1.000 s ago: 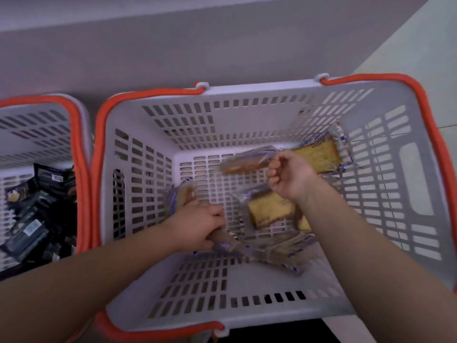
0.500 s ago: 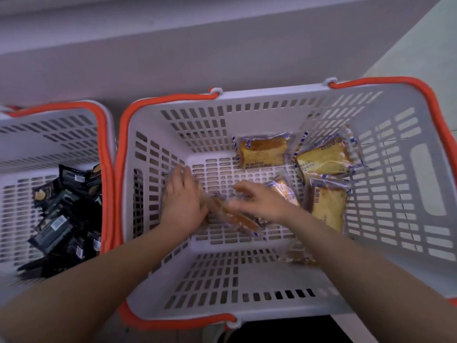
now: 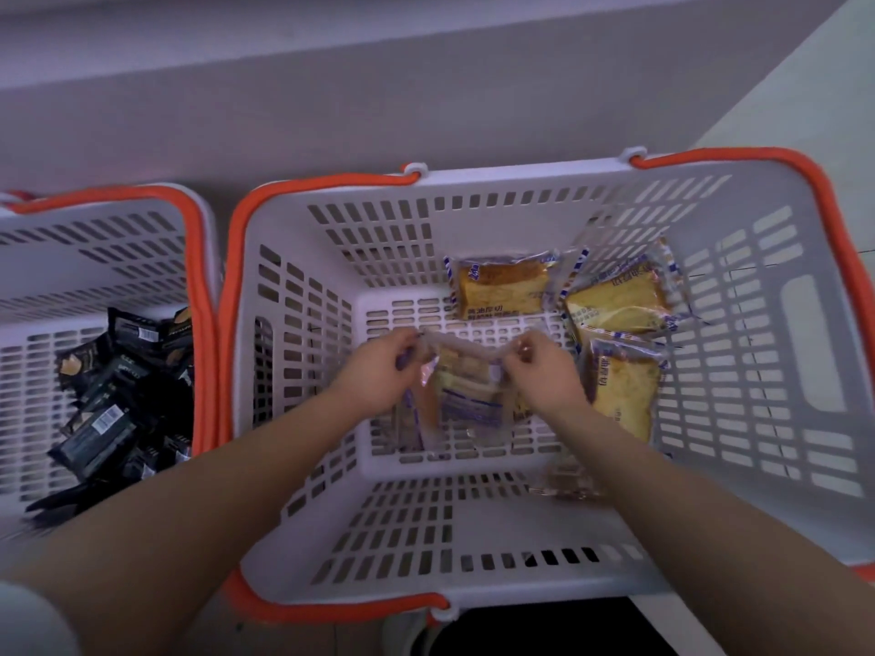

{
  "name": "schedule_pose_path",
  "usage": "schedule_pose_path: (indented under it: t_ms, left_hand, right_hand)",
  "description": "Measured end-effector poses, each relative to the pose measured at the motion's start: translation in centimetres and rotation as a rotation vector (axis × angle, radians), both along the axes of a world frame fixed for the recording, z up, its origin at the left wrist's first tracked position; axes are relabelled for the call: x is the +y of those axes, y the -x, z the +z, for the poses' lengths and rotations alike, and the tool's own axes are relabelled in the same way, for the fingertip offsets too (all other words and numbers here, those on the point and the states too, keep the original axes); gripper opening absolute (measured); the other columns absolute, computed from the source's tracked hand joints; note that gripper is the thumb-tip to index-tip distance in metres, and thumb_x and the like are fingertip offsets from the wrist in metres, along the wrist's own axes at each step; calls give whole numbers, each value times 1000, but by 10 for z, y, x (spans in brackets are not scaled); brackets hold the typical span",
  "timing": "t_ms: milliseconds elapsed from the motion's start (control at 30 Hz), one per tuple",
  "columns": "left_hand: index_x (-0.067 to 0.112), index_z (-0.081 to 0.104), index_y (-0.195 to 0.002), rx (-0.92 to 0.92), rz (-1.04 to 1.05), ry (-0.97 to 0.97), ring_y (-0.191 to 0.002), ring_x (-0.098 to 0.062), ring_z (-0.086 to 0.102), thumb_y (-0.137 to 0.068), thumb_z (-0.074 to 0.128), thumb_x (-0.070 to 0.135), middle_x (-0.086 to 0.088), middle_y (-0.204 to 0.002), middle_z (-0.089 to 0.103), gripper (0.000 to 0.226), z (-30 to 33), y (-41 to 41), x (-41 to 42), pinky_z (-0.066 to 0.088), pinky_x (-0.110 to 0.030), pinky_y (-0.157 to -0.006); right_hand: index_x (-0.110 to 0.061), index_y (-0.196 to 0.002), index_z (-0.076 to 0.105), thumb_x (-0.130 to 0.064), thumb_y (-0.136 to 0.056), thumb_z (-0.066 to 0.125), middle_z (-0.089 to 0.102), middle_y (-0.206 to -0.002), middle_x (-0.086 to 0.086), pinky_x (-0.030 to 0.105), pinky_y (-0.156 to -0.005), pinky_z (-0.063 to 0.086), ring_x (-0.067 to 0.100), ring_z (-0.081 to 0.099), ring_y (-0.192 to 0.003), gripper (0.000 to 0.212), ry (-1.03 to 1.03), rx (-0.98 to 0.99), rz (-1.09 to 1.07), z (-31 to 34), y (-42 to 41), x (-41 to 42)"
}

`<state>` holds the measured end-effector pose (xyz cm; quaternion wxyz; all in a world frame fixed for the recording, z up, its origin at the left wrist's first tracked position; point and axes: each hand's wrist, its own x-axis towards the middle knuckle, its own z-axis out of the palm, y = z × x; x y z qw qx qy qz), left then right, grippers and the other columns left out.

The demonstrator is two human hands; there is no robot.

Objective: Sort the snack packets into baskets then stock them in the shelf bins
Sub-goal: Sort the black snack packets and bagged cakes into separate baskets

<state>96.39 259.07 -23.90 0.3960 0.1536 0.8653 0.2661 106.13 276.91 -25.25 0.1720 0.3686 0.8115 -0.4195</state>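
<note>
A grey wall [image 3: 331, 87] is running behind two white slotted baskets with orange handles, pale floor [image 3: 805, 87] showing at the top right. We are looking down into the big basket [image 3: 781, 371], where both our hands are pinching one clear cake packet [image 3: 466, 385] (blurry, contents yellowish) by its top edge. The left hand [image 3: 379, 366] is pinching the left corner, fingers curled; the right hand [image 3: 544, 366] is pinching the right corner the same way. The packet is hanging between them over the basket floor, near its middle. Three more yellow cake packets are lying in there: one [image 3: 502, 288] against the far wall, one [image 3: 620, 300] tilted in the far right corner, one [image 3: 625, 390] just beside our right wrist. Another blurred packet [image 3: 568, 480] is sitting under our right forearm. The left basket [image 3: 94, 258] is holding a pile of black packets [image 3: 113, 400].
</note>
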Motion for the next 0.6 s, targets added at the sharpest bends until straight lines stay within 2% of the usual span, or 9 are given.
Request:
schedule_pose_path:
  t_ms: [100,200,267,333,367,467,533,600]
  left_hand:
    - [15,43,-138,-102,-124,-7,-117,-18,54,-97,46,26,-6,-132,55,42,7,-8,3,41,-19,-89]
    - [12,46,-135,-29,-125,-68,-115,-20,54,-96,46,17,-9,-130,57,40,27,-14,-5,43,-24,-94]
    - [14,52,-130,108,-115,-163,-111,-13,55,-94,47,11,-4,-124,60,36,51,-17,-22,41,-14,-89]
    - [18,58,-123,253,-143,-256,-105,-4,55,-93,48,8,4,-116,62,33,80,-20,-47,36,-2,-84]
    - [18,60,-119,346,-178,-282,-103,-3,54,-93,48,8,5,-113,62,30,94,-21,-63,36,-3,-84]
    - [7,64,-108,636,-285,-252,-98,-15,58,-84,62,4,-4,-106,63,24,125,-25,-117,44,-23,-84]
    - [4,65,-99,664,-262,-177,-93,-21,61,-80,69,4,-7,-100,63,19,136,-27,-158,47,-28,-79]
    - [7,63,-90,615,-207,-108,-85,-21,61,-84,66,13,-2,-92,59,8,140,-31,-198,48,-28,-71]
  right_hand:
    - [-6,-100,61,-18,-92,50,67,-100,14,41,-83,52,32,63,-94,18,21,-129,-107,0,-11,22]
    - [-9,-94,61,-19,-93,49,67,-98,10,47,-84,52,30,63,-91,16,42,-86,-12,22,-8,23]
    - [-15,-89,58,-20,-94,48,65,-91,6,42,-79,52,26,63,-88,12,23,19,62,48,6,13]
    - [-18,-89,57,-20,-94,49,61,-88,-1,32,-74,47,19,60,-85,10,8,122,155,75,24,-7]
    - [-19,-89,58,-19,-94,49,60,-88,-3,28,-72,45,16,59,-83,10,15,159,220,90,34,-23]
    - [-17,-90,60,-20,-95,49,64,-93,0,30,-76,48,17,61,-87,12,116,201,430,126,56,-82]
    - [-12,-94,62,-20,-95,48,65,-96,5,32,-78,47,20,61,-89,16,119,199,608,147,62,-124]
    - [-6,-99,62,-20,-95,48,64,-95,5,31,-73,45,20,59,-85,20,105,206,745,161,63,-159]
